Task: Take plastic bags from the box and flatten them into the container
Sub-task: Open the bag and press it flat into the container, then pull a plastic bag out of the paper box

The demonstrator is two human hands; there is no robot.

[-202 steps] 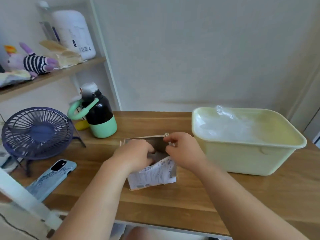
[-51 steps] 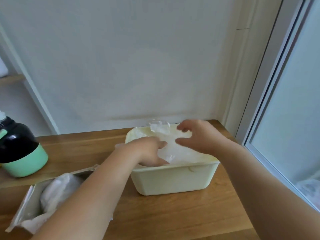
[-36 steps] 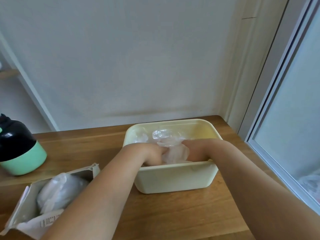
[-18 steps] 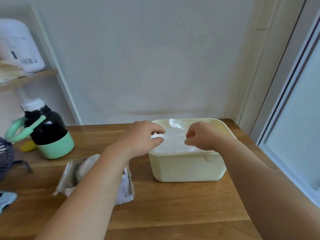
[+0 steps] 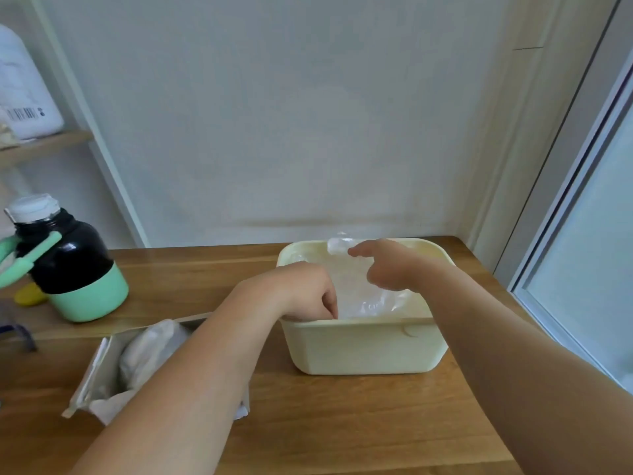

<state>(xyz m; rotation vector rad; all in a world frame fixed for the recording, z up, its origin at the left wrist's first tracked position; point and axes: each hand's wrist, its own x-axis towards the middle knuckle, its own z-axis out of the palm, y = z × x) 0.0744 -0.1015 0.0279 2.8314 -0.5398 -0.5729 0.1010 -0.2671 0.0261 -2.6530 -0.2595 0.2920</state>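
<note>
A pale yellow container [image 5: 363, 347] stands on the wooden table and holds clear plastic bags [image 5: 359, 296]. My left hand [image 5: 305, 293] reaches over its near left corner, fingers curled down and pinching the edge of the top bag. My right hand [image 5: 387, 265] hovers over the middle of the container. Its index finger points left at a raised bag corner and its other fingers curl on the plastic. The open cardboard box [image 5: 99, 375] lies at the lower left with white crumpled bags [image 5: 150, 347] inside, partly hidden by my left forearm.
A black and green bottle [image 5: 72, 265] stands at the left of the table [image 5: 342, 423], with a small yellow object [image 5: 29, 296] beside it. A shelf [image 5: 44, 145] with a white jug [image 5: 24, 94] is at the upper left. A window frame [image 5: 565, 200] borders the right.
Both hands have dropped from above the container's rim back into it with the clear bag. My right index finger has stretched out toward the bag's far corner.
</note>
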